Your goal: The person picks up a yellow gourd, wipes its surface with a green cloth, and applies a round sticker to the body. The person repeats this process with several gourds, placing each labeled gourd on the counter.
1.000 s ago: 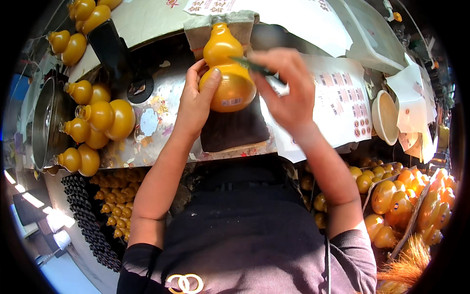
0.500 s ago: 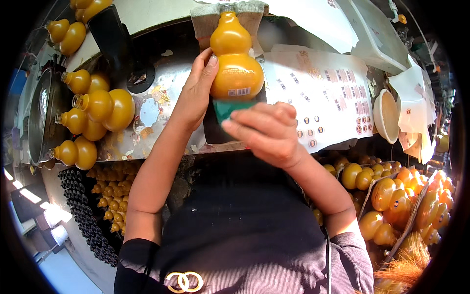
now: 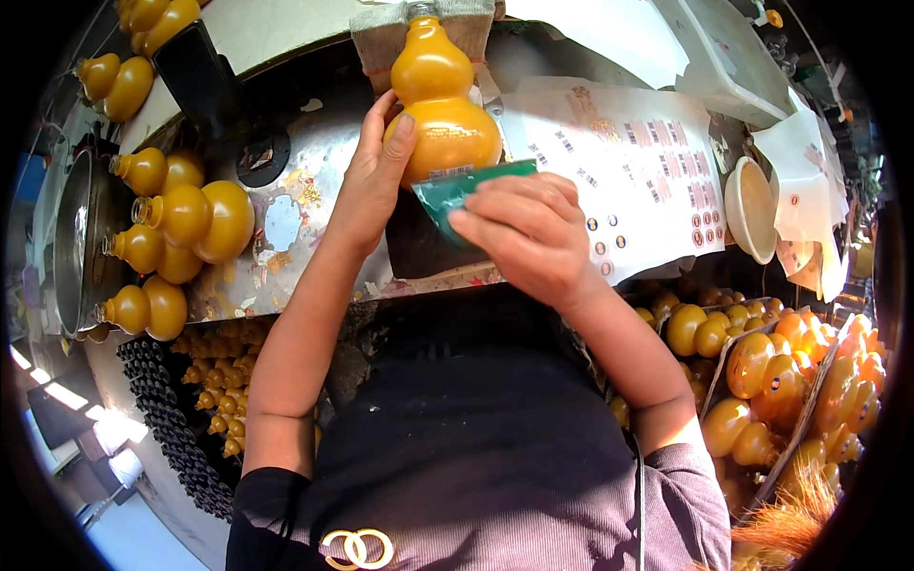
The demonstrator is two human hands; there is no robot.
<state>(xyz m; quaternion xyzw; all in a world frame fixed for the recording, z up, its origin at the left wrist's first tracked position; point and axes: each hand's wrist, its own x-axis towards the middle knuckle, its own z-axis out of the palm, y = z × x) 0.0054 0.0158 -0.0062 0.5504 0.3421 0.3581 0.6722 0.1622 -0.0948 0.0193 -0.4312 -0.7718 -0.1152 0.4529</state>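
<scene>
A yellow gourd-shaped bottle (image 3: 443, 138) lies with its clear neck away from me, resting on a grey cloth (image 3: 369, 52). My left hand (image 3: 373, 186) grips the wide lower bulb from its left side, thumb on top. In my right hand (image 3: 538, 233) is a flat green scraper (image 3: 440, 198), pinched between thumb and fingers. Its long edge overlaps the bottom end of the bottle, over a barcode sticker that is partly hidden. Whether the scraper presses on the sticker I cannot tell.
Sticker sheets (image 3: 609, 124) spread over the table's right side, beside a shallow bowl (image 3: 752, 211). Several yellow gourd bottles (image 3: 202, 224) lie at the left, near a dark phone on a stand (image 3: 202, 81). More bottles fill crates (image 3: 762, 366) at lower right.
The scraper has moved up over the bottle's lower end, turned more face-on and covering part of the barcode sticker. My left hand keeps its hold on the bottle. The whole view has shifted slightly.
</scene>
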